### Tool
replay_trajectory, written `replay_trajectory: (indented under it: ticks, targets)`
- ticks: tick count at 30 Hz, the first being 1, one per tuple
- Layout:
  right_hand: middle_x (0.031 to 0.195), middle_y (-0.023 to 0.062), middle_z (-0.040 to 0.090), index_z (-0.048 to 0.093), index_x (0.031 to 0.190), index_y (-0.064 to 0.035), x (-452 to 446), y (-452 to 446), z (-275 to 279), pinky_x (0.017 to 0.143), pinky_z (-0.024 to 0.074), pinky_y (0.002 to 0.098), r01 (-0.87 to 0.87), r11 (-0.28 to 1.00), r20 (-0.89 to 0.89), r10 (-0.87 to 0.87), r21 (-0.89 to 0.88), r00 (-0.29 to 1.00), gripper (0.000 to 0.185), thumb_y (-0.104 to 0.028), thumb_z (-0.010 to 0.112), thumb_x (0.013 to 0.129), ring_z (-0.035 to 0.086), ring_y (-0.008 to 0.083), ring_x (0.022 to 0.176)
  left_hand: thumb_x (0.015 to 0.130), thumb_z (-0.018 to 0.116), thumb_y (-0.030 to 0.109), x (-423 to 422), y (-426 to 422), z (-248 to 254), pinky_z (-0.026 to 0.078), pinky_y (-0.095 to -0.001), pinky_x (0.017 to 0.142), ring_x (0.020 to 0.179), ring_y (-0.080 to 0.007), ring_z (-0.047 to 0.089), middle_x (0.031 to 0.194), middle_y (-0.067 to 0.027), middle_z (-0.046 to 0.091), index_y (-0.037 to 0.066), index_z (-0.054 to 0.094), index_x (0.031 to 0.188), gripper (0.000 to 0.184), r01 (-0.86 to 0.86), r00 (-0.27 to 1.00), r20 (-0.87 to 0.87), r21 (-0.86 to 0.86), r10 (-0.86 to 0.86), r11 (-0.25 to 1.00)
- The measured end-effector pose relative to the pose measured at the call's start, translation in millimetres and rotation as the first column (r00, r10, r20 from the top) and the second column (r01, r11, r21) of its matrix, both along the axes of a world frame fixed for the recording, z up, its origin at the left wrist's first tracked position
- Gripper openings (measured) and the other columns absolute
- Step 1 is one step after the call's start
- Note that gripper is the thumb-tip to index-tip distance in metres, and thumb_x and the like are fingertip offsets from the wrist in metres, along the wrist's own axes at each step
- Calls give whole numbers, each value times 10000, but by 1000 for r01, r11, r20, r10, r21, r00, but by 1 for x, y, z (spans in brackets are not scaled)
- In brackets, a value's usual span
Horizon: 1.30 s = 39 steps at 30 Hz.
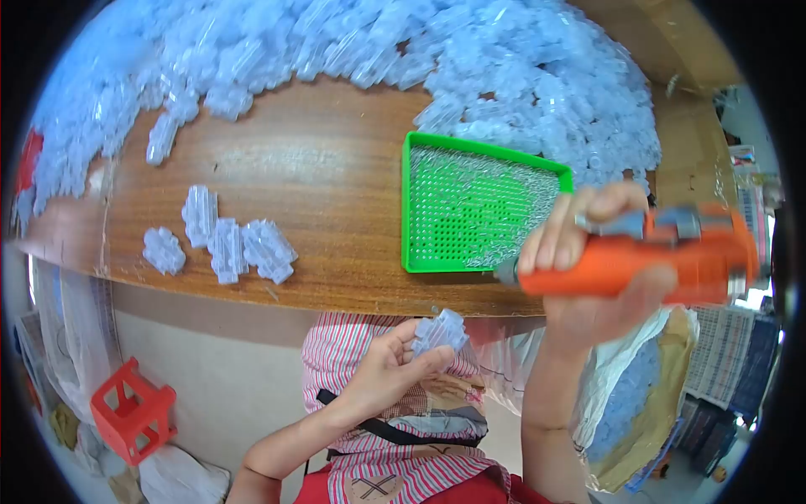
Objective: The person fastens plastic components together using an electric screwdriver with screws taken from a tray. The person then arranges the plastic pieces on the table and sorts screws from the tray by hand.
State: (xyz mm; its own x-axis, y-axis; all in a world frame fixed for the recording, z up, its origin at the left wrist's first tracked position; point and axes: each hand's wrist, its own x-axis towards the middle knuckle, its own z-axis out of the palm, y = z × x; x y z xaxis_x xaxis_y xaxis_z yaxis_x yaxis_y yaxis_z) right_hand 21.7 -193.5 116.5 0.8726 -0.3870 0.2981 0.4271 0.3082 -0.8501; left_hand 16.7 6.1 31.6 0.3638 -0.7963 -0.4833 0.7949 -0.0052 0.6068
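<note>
My left hand (395,366) pinches a clear, bluish plastic piece (440,333) between thumb and fingers, just below the table's front edge. An orange power screwdriver (638,265) lies sideways in my right hand (579,231), whose fingers wrap round its body. Its dark tip (506,270) points left, close to the lower right corner of a green tray (406,210). Small shiny metal pieces (495,248), too small to name surely, lie in that tray over its holed floor. The right hand is partly blurred.
A large heap of clear plastic pieces (537,76) covers the back of the wooden table (336,168). Several more pieces (227,249) lie at the front left. A red stool (134,412) stands on the floor at left, and an open bag of pieces (625,395) at right.
</note>
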Motion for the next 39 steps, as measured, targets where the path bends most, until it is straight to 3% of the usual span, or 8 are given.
replay_trajectory:
  ticks: [9,14,21,23,27,31,36,39]
  targets:
    - [944,9,550,539,1026,-52,13,-33,16,794,415,294,261,817,-197,-409,-514,891,412,-318,747,790,515,113,859,827,649,-26,44,-15,41,475,-301,908,1047,-163,572,1166,-93,578,5,502,1235,436,105,977,204,-209,-62,972]
    - [1255,136,405,357,1305,-2,-6,-23,10,936,330,393,443,259,128,-728,-859,674,699,-307,711,785,407,273,1098,813,670,-2,64,-26,54,467,-307,925,1081,-171,556,1167,-92,566,18,533,1228,438,155,849,528,-239,-5,959]
    - [1175,147,504,494,1237,-12,-52,16,8,878,409,357,155,444,-1,-331,-882,944,578,-263,732,774,503,272,1045,739,756,97,84,-38,71,498,-320,825,1018,-216,598,1085,-103,603,63,573,1200,496,149,221,975,-22,-12,989]
    - [1102,141,548,558,1175,-16,-54,16,-7,815,457,323,189,486,33,-312,-853,950,476,-215,733,779,558,256,975,734,765,113,82,-39,79,503,-317,803,963,-204,614,1046,-95,616,60,579,1174,481,123,250,967,22,-52,992]
    - [1034,124,585,576,1100,3,-64,21,-5,751,486,282,214,763,-161,-383,-609,910,308,-191,649,872,595,200,882,717,780,136,73,-43,87,502,-296,756,868,-183,623,978,-76,631,63,589,1141,471,28,514,858,-11,-5,1000]
    - [996,102,571,487,1176,2,-73,18,-3,726,497,292,-6,998,-433,-23,-66,901,409,-352,443,975,584,161,852,719,778,142,79,-43,83,484,-267,708,837,-155,604,977,-66,623,51,587,1122,455,165,440,894,11,-83,986]
    - [949,107,560,416,1249,-21,-68,10,-3,701,510,324,-248,864,-429,444,438,787,512,-453,311,993,590,182,815,733,772,160,84,-49,87,464,-252,695,821,-128,587,969,-49,629,38,589,1100,428,280,335,926,79,-174,957]
    - [965,125,568,418,1246,-13,-69,8,-6,706,511,346,-285,666,-278,607,689,745,524,-459,318,989,598,214,820,723,793,139,84,-47,93,452,-264,778,926,-107,564,1045,-35,611,17,573,1131,479,205,540,813,125,-219,971]
